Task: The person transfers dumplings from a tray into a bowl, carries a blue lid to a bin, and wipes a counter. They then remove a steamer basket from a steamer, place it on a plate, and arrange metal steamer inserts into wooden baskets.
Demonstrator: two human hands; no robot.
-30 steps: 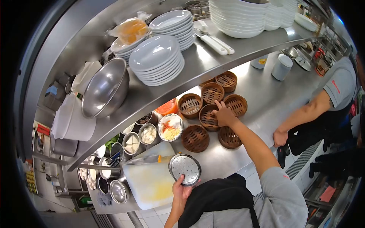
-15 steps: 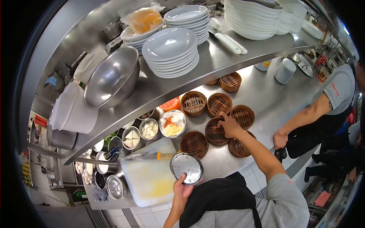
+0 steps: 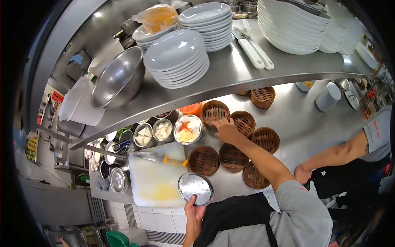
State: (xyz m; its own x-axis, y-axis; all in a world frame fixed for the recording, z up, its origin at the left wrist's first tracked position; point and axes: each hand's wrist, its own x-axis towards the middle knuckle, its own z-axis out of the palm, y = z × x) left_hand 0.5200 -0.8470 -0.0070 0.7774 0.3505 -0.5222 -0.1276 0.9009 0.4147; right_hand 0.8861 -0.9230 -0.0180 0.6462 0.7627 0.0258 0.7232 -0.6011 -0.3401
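My left hand (image 3: 195,210) grips a shallow round metal dish with small holes (image 3: 195,186), its thumb over the near edge, in front of my apron. Stretched across the counter, my right hand (image 3: 227,131) has its fingers extended at the near rim of a bamboo steamer basket (image 3: 214,110); nothing shows in its grasp. Several more round baskets with slatted bottoms surround it, among them one under my forearm (image 3: 233,158), one at the left (image 3: 203,160) and one behind my wrist (image 3: 242,122).
A cutting board (image 3: 158,181) with a yellow-handled knife (image 3: 175,161) lies left of the baskets. Metal tubs of food, including white pieces (image 3: 163,129), stand behind it. Overhead, a steel shelf (image 3: 230,66) carries plates (image 3: 177,57) and bowls. A co-worker's arm (image 3: 329,158) rests at the right.
My right hand has moved away from the middle basket, leftward and farther back, to another basket. My left hand still holds the perforated dish. The camera view has shifted slightly.
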